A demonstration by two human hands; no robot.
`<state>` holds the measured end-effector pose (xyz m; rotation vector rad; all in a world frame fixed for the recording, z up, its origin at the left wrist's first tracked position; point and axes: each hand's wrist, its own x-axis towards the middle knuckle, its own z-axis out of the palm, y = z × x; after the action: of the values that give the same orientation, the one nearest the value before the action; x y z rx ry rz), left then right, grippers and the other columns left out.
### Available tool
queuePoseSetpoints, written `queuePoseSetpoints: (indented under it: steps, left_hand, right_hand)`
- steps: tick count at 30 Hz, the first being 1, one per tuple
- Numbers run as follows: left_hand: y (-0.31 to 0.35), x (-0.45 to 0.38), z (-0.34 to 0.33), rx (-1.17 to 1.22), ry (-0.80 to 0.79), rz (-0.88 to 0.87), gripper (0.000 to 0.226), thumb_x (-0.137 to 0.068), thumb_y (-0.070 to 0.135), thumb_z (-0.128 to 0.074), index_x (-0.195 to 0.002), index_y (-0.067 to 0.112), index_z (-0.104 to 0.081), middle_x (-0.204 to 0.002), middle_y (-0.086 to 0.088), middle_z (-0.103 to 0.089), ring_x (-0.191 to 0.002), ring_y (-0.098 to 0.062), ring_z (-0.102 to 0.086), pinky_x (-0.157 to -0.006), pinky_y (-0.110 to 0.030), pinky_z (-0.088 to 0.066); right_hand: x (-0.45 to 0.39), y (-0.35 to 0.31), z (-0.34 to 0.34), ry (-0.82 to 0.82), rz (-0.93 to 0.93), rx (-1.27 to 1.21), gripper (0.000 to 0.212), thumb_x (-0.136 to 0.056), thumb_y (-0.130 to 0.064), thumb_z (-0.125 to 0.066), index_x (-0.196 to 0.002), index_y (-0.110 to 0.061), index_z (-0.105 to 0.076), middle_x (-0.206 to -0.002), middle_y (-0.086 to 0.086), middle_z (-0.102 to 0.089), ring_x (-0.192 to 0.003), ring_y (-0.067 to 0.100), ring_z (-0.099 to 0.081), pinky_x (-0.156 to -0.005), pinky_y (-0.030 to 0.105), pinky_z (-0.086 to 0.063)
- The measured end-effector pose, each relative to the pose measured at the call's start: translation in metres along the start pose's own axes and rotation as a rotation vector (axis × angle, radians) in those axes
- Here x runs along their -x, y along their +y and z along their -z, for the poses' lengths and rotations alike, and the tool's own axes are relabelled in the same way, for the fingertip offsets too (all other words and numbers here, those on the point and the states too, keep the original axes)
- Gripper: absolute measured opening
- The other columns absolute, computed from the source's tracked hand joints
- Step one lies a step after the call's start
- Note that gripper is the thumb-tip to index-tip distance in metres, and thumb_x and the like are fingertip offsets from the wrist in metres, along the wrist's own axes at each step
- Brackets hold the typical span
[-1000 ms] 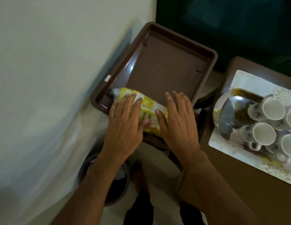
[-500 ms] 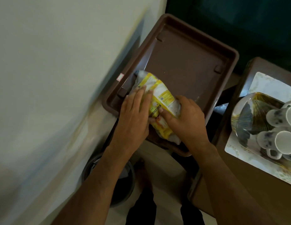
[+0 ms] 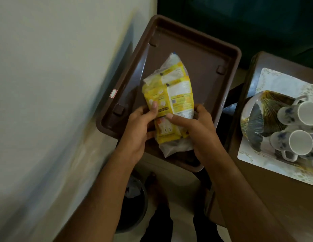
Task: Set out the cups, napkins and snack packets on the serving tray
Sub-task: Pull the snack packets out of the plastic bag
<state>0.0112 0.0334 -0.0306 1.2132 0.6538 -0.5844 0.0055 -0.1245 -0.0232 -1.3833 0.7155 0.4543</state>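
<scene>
A clear bag of yellow snack packets (image 3: pixel 171 91) is held lengthwise over the brown serving tray (image 3: pixel 201 55), its top end pointing away from me. My left hand (image 3: pixel 140 126) grips the bag's left side with the thumb on its front. My right hand (image 3: pixel 196 124) grips its right side, thumb pressing near the middle. Both hands are over the tray's near half. Several white cups (image 3: pixel 301 142) with blue flower prints lie on their sides on a white patterned tray (image 3: pixel 267 79) at the right.
A pale wall (image 3: pixel 56 84) runs along the left, close to the brown tray. A brown wooden table (image 3: pixel 274 198) carries the white tray at right. A dark round bin (image 3: pixel 134 198) and my feet are on the floor below.
The bag has gone from lying crosswise under flat hands at the tray's near edge to being turned lengthwise and lifted. Both hands now grip its sides.
</scene>
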Motion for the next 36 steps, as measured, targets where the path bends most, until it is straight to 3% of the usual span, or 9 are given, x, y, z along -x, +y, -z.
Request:
queuePoseSetpoints:
  steps: [4, 7, 10, 15, 18, 23, 26, 29, 36]
  left_hand:
    - [0.007, -0.008, 0.003, 0.002, 0.001, 0.045, 0.037, -0.092, 0.028, -0.075, -0.126, 0.014, -0.070, -0.117, -0.007, -0.080, -0.112, -0.027, -0.075, -0.098, -0.050, -0.059]
    - [0.014, -0.013, 0.012, 0.000, 0.025, 0.019, 0.036, -0.092, 0.021, -0.076, -0.126, 0.011, -0.071, -0.116, -0.007, -0.080, -0.107, -0.025, -0.076, -0.097, -0.048, -0.059]
    - [0.024, -0.014, 0.023, -0.003, 0.051, -0.019, 0.035, -0.093, 0.016, -0.075, -0.127, 0.009, -0.068, -0.117, -0.007, -0.080, -0.109, -0.025, -0.077, -0.096, -0.046, -0.060]
    - [0.035, -0.010, 0.029, -0.097, 0.121, -0.108, 0.037, -0.092, 0.012, -0.076, -0.127, 0.010, -0.066, -0.113, -0.005, -0.081, -0.098, -0.022, -0.080, -0.077, -0.035, -0.066]
    - [0.039, -0.010, 0.033, -0.146, 0.160, -0.140, 0.041, -0.090, 0.015, -0.080, -0.128, 0.011, -0.065, -0.113, -0.006, -0.081, -0.097, -0.024, -0.080, -0.084, -0.045, -0.066]
    - [0.039, -0.011, 0.038, -0.265, 0.256, -0.217, 0.039, -0.088, 0.017, -0.084, -0.123, 0.015, -0.067, -0.109, -0.003, -0.081, -0.094, -0.023, -0.081, -0.087, -0.053, -0.065]
    - [0.040, -0.011, 0.039, -0.280, 0.289, -0.238, 0.038, -0.087, 0.017, -0.084, -0.121, 0.015, -0.068, -0.108, -0.001, -0.081, -0.092, -0.020, -0.081, -0.086, -0.051, -0.065]
    - [0.040, -0.009, 0.037, -0.313, 0.305, -0.265, 0.036, -0.087, 0.016, -0.084, -0.119, 0.015, -0.069, -0.106, 0.002, -0.081, -0.089, -0.016, -0.081, -0.082, -0.046, -0.067]
    - [0.043, -0.008, 0.037, -0.366, 0.334, -0.281, 0.033, -0.086, 0.018, -0.085, -0.115, 0.022, -0.069, -0.108, 0.003, -0.080, -0.090, -0.016, -0.080, -0.081, -0.043, -0.066]
  right_hand:
    - [-0.001, -0.004, 0.003, -0.052, -0.112, -0.295, 0.052, -0.083, -0.015, -0.083, -0.123, 0.003, -0.056, -0.115, 0.015, -0.076, -0.101, 0.034, -0.077, -0.091, 0.058, -0.061]
    - [-0.009, -0.004, 0.009, -0.017, -0.111, -0.449, 0.037, -0.083, -0.004, -0.080, -0.109, -0.006, -0.053, -0.121, 0.019, -0.072, -0.106, 0.036, -0.075, -0.092, 0.058, -0.060]
    - [-0.013, -0.006, 0.013, -0.003, -0.075, -0.515, 0.060, -0.080, 0.003, -0.078, -0.134, 0.000, -0.051, -0.137, 0.023, -0.064, -0.115, 0.036, -0.072, -0.101, 0.060, -0.055]
    - [-0.013, -0.014, 0.015, 0.047, -0.008, -0.441, 0.051, -0.084, 0.003, -0.075, -0.131, -0.006, -0.060, -0.136, 0.024, -0.064, -0.116, 0.033, -0.071, -0.101, 0.050, -0.058]
    - [-0.012, -0.020, 0.016, 0.079, 0.016, -0.381, 0.051, -0.086, 0.006, -0.073, -0.133, -0.007, -0.058, -0.119, 0.018, -0.074, -0.099, 0.028, -0.078, -0.085, 0.040, -0.064]
    - [-0.010, -0.024, 0.017, 0.072, 0.070, -0.294, 0.047, -0.084, 0.009, -0.073, -0.128, -0.006, -0.064, -0.086, 0.006, -0.062, -0.089, 0.021, -0.072, -0.086, 0.039, -0.063]
    - [-0.008, -0.025, 0.021, 0.081, 0.082, -0.308, 0.041, -0.083, 0.012, -0.072, -0.120, -0.005, -0.068, -0.098, 0.010, -0.070, -0.093, 0.024, -0.075, -0.079, 0.033, -0.063]
    - [-0.005, -0.026, 0.024, 0.117, 0.081, -0.319, 0.053, -0.078, 0.014, -0.075, -0.127, -0.002, -0.064, -0.112, 0.012, -0.077, -0.099, 0.027, -0.078, -0.080, 0.041, -0.064]
    - [0.000, -0.023, 0.033, 0.221, 0.130, -0.246, 0.035, -0.077, 0.009, -0.079, -0.110, 0.000, -0.070, -0.106, 0.016, -0.078, -0.097, 0.034, -0.077, -0.080, 0.042, -0.063]
